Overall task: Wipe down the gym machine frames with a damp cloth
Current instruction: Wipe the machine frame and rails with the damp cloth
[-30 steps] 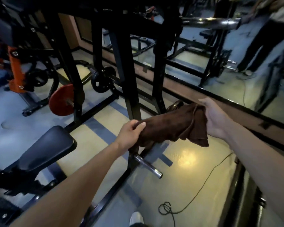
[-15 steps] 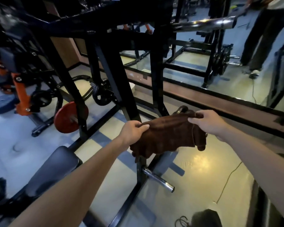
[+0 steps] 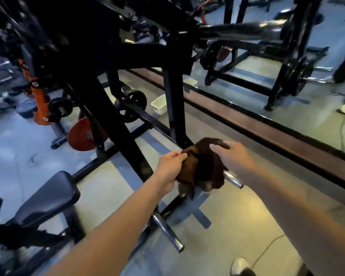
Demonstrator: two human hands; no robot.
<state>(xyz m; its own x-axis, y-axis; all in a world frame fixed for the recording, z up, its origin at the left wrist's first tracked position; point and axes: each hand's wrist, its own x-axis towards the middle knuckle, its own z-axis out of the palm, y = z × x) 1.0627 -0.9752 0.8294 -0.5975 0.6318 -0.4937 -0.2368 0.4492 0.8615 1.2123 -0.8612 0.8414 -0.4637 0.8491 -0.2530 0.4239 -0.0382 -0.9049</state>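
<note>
1. Dark brown bunched terry cloth (image 3: 202, 168) held between both hands, near centre of the scene, draped over a chrome horizontal storage peg (image 3: 233, 180) that juts right from the black steel machine frame (image 3: 116, 124).
2. Left hand (image 3: 170, 166) at the cloth's left edge, fingers curled closed and pinching a fold between thumb and fingertips.
3. Right hand (image 3: 232, 156) laid on top of the cloth's far-right side, fingers bent over the bundle and pressing down; grip underneath hidden by the cloth, so cannot tell whether the palm closes round the peg.
4. Key relation: peg's long axis running left to right and slightly nearer at its free end, directly beneath the right palm; cloth lying across it, hanging nearer and lower than both sets of fingers. Right hand nearer to the peg, left hand nearer to the slanted black upright.
5. Judged next step: sliding the wrapped cloth along the peg's axis, or shifting left onto the upright.
6. A second chrome peg (image 3: 167, 230) lower and nearer, bare of cloth, well apart from both hands.
7. Hard to make out: where the covered peg joins the frame, and any dampness of the cloth; upper frame lost in dark shadow, lower-left padded black seat (image 3: 48, 198) blurred.
</note>
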